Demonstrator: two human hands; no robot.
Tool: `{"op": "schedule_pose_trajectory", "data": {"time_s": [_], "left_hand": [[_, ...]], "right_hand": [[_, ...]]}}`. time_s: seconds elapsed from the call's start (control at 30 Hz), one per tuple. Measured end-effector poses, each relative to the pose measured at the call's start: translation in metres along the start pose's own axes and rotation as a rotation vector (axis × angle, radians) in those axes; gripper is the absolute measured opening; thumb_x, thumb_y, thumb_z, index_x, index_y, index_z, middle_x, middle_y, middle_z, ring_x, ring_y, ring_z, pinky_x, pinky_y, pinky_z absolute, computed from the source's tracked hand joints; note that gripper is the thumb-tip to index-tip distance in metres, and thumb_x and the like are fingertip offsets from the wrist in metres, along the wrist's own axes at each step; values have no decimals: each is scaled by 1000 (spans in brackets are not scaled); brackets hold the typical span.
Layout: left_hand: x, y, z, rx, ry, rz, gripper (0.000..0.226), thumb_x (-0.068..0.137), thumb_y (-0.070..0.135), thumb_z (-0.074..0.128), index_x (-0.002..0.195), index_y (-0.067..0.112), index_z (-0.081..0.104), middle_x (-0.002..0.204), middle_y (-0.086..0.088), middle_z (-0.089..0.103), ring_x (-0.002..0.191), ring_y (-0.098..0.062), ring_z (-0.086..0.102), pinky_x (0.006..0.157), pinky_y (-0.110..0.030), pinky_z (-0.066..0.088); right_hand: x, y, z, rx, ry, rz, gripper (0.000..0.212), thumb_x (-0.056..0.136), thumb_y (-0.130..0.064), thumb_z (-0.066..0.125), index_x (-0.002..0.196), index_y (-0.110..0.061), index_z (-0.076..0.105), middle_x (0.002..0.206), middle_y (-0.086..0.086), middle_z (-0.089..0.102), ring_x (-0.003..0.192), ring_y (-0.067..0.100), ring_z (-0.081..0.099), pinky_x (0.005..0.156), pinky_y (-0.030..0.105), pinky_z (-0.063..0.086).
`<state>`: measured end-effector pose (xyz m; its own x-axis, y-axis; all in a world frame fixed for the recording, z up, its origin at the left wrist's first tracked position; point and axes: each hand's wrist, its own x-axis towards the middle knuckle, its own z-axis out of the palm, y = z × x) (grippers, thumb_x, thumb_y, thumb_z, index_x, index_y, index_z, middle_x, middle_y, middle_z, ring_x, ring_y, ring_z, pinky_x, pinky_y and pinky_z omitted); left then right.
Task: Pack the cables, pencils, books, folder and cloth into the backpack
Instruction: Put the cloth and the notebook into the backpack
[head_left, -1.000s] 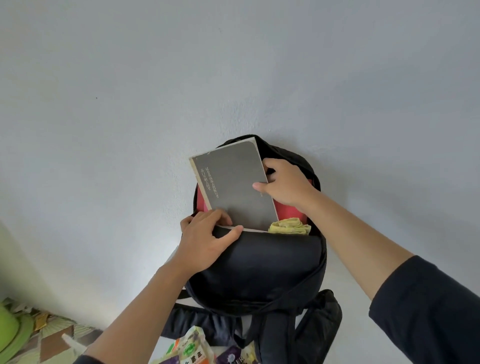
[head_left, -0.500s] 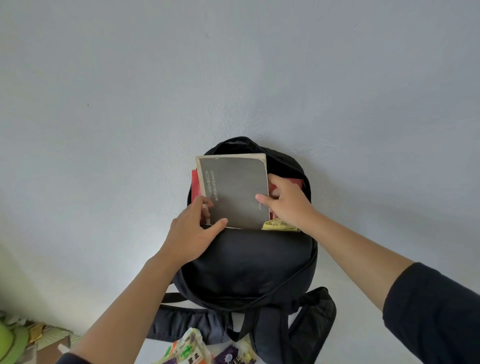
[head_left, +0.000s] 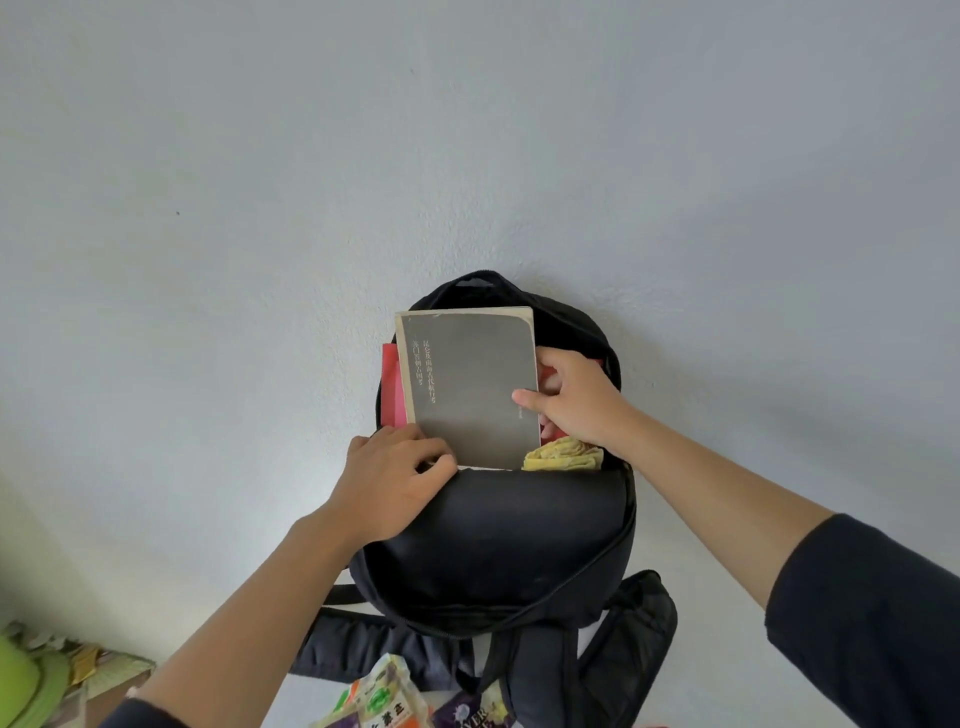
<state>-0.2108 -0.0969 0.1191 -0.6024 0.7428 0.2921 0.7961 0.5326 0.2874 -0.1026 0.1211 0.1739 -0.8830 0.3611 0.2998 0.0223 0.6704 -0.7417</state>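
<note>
- Here, at the far lower left, a green object (head_left: 21, 680) lies at the frame's edge, well apart from the backpack (head_left: 493, 545). A plain pale surface (head_left: 208, 312) spreads wide to the left of the bag, above it and to its right.
- Printed packets (head_left: 379, 701) lie at the bottom edge, just in front of the bag's straps (head_left: 639, 649).
- Our left hand (head_left: 395, 483) grips the near rim of the backpack's opening at its left end. The fingers curl over the rim, the thumb lies on the black front panel, and the fingertips are at the book's lower left corner.
- A red folder (head_left: 392, 384) stands inside. A strip of it shows between the bag's left wall and the book.
- The grey book (head_left: 467, 389) stands upright in the opening, its lower end below the near rim and most of its cover above it. Its top edge sits close under the far rim.
- A yellow cloth (head_left: 563, 456) is bunched in the opening, just beside the book's lower right corner.
- Our right hand (head_left: 576, 400) pinches the book's right edge in a narrow grip, thumb on the cover and fingers behind.
</note>
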Motion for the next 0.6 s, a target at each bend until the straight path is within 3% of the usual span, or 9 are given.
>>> {"op": "schedule_pose_trajectory", "data": {"time_s": [0.1,0.17,0.23,0.37,0.43,0.5,0.6], "left_hand": [[0,-1,3,-107,87,3,52,83,68,23,98,39,63,97,18,56,99,-9,47,92,-33,32],[-3,-4,5,-210,201,48,39,86,67,39,88,34,60,89,17,55,93,-7,48,88,-27,37],[-7,-8,2,-223,203,98,39,90,64,43,82,31,61,81,16,57,88,-7,54,85,-29,41],[-7,-5,-8,-17,81,151,57,93,63,20,78,29,63,72,13,57,78,-6,52,80,-31,34],[-8,-1,-12,39,77,144,53,93,61,16,69,30,53,70,10,53,75,-8,50,77,-31,30],[-9,1,-15,65,65,139,47,91,62,15,63,32,39,67,9,49,71,-10,49,75,-31,28],[-9,4,-21,99,3,99,56,87,64,9,65,28,45,70,6,54,71,-12,52,74,-29,31]], "right_hand": [[-2,3,6,-26,106,-17,19,97,-24,68,115,-25,64,84,-6,76,61,3,67,70,34,59],[-4,7,12,-28,148,-28,18,97,-27,68,114,-25,63,88,-6,77,78,9,72,83,38,59],[-4,10,15,-10,178,-34,15,96,-25,69,110,-22,63,88,-4,78,83,15,73,88,44,58],[2,4,10,92,337,-79,12,97,-20,67,106,-14,62,88,-2,76,82,16,73,84,47,59],[3,-5,3,227,396,-91,16,99,-15,63,115,-15,62,87,-3,74,71,4,70,72,36,57],[2,-12,-2,357,405,-68,19,101,-11,61,119,-15,61,85,-3,71,57,-2,61,64,27,47],[-10,-13,-5,445,373,6,16,102,-12,60,118,-13,60,91,10,72,50,1,54,57,23,44]]}}
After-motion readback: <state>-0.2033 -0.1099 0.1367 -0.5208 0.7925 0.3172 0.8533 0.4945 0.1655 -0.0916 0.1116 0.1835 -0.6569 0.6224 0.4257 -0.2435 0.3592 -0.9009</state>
